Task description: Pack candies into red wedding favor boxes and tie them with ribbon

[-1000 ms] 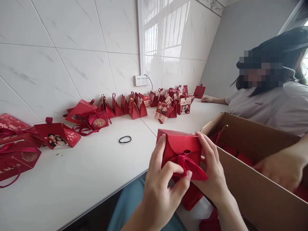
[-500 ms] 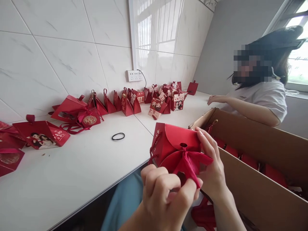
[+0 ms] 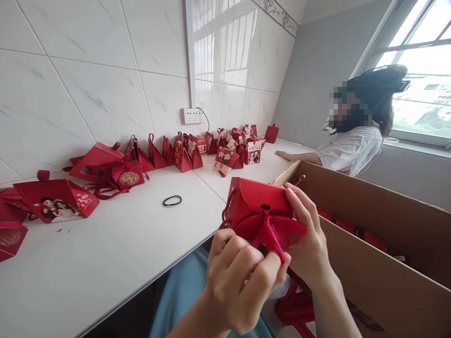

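A red gift box with a round hole in its curved flap is held up past the table's front edge. My right hand grips its right side, the fingers along the top edge. A red ribbon bow hangs on the box just under the hole. The fingers of my left hand are curled, and they pinch the ribbon's lower tail. Along the box's left side runs a twisted red cord. Part of the box's lower front is hidden behind my left hand.
Red gift boxes line the white table along the tiled wall. A black hair tie lies nearer. At right, a cardboard box holds more red boxes. Beyond it, a person rests a hand on the table.
My view has shifted slightly. My left hand still pinches the ribbon, now turned a little with its knuckles lower. The other person has leaned away, arm stretched along the table.
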`<state>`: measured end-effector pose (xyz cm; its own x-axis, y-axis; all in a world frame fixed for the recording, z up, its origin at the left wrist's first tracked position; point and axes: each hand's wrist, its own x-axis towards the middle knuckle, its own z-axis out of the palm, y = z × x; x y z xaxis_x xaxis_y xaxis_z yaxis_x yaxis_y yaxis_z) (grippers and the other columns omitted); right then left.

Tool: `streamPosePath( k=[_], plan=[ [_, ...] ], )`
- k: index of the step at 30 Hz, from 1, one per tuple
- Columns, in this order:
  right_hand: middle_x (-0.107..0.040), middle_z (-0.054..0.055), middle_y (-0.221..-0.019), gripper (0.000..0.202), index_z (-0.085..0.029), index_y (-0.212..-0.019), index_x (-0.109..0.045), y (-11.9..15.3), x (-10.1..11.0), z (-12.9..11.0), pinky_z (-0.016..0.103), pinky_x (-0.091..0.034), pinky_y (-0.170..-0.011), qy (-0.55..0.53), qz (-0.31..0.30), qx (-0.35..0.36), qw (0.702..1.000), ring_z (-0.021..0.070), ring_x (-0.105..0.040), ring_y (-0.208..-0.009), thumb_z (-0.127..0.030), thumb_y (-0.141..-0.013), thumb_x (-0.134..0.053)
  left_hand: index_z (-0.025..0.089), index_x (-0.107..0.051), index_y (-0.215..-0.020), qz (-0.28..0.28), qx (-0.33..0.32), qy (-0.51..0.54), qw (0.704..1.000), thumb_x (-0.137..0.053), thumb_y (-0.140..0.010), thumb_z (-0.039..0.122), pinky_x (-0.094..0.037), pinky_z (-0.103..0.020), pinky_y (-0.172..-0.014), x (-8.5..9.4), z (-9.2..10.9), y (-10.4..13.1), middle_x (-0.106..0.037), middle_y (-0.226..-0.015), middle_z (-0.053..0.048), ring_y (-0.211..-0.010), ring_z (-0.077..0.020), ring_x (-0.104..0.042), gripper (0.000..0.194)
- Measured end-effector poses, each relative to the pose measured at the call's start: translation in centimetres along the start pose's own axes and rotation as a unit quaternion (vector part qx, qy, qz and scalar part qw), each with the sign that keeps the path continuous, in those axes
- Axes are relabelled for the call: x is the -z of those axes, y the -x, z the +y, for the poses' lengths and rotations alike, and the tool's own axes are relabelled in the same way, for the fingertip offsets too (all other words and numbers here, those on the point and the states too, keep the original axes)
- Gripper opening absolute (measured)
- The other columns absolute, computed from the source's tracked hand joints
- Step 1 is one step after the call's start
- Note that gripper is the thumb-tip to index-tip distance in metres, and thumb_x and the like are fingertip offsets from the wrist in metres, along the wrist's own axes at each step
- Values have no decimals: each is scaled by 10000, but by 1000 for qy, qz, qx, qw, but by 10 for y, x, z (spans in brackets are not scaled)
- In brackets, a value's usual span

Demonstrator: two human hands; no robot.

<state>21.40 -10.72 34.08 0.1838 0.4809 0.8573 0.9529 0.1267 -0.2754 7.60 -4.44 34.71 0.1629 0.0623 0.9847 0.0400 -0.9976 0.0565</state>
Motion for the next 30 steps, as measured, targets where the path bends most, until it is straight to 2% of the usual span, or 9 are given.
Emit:
streamPosePath(
  k=[10,19,22,24,25,26,27,28,30],
  plan=[
    [-394,93,-1410,704,-301,-1437,-279,-2,-4,-18,376,-564,-868,35,1,5,999,265,-450,-1258,-330,-828,-632,115,-615,-778,-1,-5,28,1000,-667,-745,103,-433,-297,-564,20,-11,-2,-565,-570,-11,-577,-126,-504,62],
    [-384,72,-1420,713,-324,-1419,-300,-3,-5,-23,386,-533,-918,41,21,-39,998,251,-421,-1284,-244,-798,-641,123,-612,-762,-23,-30,85,996,-630,-784,125,-453,-301,-601,23,-31,-10,-546,-575,-8,-643,-137,-482,29],
    [-389,66,-1423,724,-332,-1374,-377,0,-11,-20,438,-507,-946,3,34,-91,995,280,-421,-1281,-239,-733,-702,122,-598,-752,-18,-44,101,994,-620,-791,129,-463,-301,-595,22,-34,-10,-542,-583,-7,-640,-132,-482,46],
    [-452,75,-1376,719,-301,-1289,-481,3,-15,-14,455,-514,-930,-96,68,-193,974,310,-456,-1246,-285,-638,-784,131,-572,-732,26,-21,132,991,-556,-846,172,-479,-300,-589,19,-30,-9,-512,-580,0,-628,-125,-475,123],
    [-506,81,-1324,689,-280,-1230,-529,5,-16,-10,442,-541,-887,-181,87,-265,943,317,-492,-1209,-343,-602,-806,139,-550,-712,57,-1,150,987,-512,-877,194,-486,-299,-587,18,-28,-7,-494,-577,5,-619,-119,-468,178],
    [-560,84,-1258,652,-261,-1170,-565,8,-16,-6,408,-575,-817,-284,104,-342,890,313,-531,-1165,-423,-586,-804,147,-527,-690,87,20,164,982,-471,-901,210,-490,-296,-584,15,-26,-6,-478,-573,10,-609,-115,-462,227],
    [-598,83,-1201,618,-249,-1128,-582,10,-16,-1,358,-598,-746,-392,111,-414,814,298,-558,-1133,-501,-597,-776,153,-507,-672,108,36,175,978,-443,-915,220,-492,-294,-579,12,-24,-4,-469,-572,12,-603,-112,-457,260],
    [-616,80,-1169,594,-242,-1110,-586,12,-14,3,306,-605,-689,-495,104,-471,723,277,-567,-1125,-557,-628,-733,155,-499,-663,114,42,182,976,-430,-919,222,-493,-293,-573,9,-23,-3,-472,-576,10,-601,-113,-457,274],
    [-611,69,-1186,541,-240,-1122,-572,15,-9,9,211,-593,-657,-645,87,-528,545,229,-529,-1183,-559,-697,-678,147,-519,-678,96,18,196,976,-428,-907,201,-493,-295,-562,1,-25,-1,-497,-594,-6,-616,-119,-467,252]
  ],
)
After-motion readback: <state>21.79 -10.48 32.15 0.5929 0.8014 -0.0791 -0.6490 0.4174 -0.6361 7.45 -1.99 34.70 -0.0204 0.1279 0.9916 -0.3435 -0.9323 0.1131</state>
